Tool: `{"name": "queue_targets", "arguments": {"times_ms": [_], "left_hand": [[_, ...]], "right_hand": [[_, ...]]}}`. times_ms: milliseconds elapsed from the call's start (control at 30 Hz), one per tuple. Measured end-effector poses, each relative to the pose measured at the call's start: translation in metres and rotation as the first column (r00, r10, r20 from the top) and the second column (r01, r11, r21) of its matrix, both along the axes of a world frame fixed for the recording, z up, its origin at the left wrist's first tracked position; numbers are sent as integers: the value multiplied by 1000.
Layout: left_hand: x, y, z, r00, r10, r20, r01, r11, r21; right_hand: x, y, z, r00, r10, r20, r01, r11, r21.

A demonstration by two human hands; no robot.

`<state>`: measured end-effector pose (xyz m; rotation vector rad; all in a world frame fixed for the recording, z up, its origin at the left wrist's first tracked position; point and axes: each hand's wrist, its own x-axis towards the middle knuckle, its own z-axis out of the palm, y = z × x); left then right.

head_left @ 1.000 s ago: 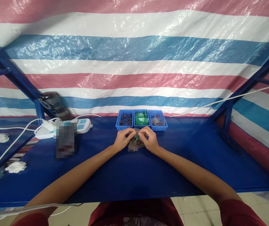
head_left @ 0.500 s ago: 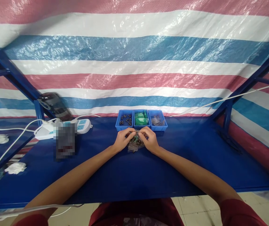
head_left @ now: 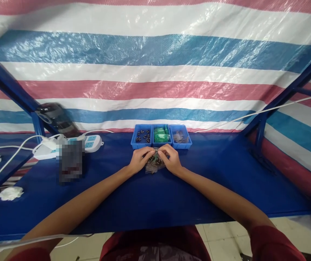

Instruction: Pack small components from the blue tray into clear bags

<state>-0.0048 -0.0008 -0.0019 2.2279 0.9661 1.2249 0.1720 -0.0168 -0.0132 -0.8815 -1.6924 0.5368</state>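
Between my hands is a clear plastic bag (head_left: 153,165) with small dark and green parts inside, its far edge pinched from both sides. My left hand (head_left: 140,159) closes thumb and fingers on the left of that edge. On the right, my right hand (head_left: 172,159) pinches the same edge, fingertips close to the left ones. Just beyond stand three blue bins: the left bin (head_left: 133,144) holds small dark cylindrical parts, the middle bin (head_left: 162,144) green packets, and the right bin (head_left: 184,145) small greyish pieces that I cannot make out.
A white power strip (head_left: 94,144) with cables lies at the left, beside a blurred-out dark object (head_left: 71,161). Behind it leans a dark cylindrical object (head_left: 59,119). Crumpled white tissue (head_left: 10,193) sits at the far left. Striped plastic sheeting (head_left: 155,72) closes off the back.
The whole view has shifted slightly, so the bins and table appear a little higher and to the left. Both hands keep their pinch on the bag, which stays in nearly the same place.
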Motion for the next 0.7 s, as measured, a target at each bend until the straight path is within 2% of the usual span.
{"name": "queue_targets", "arguments": {"times_ms": [700], "left_hand": [[0, 0, -3, 999, -7, -41, 8, 999, 34]], "right_hand": [[1, -2, 1, 999, 26, 39, -27, 999, 26]]}}
